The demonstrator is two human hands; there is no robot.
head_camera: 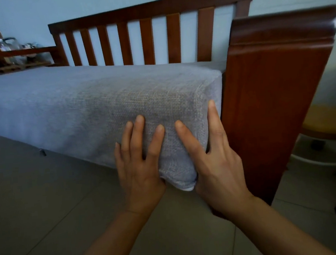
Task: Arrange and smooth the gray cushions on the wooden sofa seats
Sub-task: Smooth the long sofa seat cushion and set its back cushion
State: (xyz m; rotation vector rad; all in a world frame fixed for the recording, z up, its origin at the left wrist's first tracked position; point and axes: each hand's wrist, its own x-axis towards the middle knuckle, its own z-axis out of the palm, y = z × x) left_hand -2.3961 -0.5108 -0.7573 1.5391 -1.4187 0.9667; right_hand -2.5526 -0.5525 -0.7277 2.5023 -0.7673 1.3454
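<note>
Left hand [139, 166] and right hand [217, 167] flat-fingered on gray cushion [91, 97] corner, wooden armrest [272, 98] alongside, stool [329, 125] beyond.

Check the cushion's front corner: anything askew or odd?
Yes. At the gray cushion front corner beside the wooden armrest, a white edge peeks out under the gray fabric. Left hand and right hand press flat against that corner.
</note>
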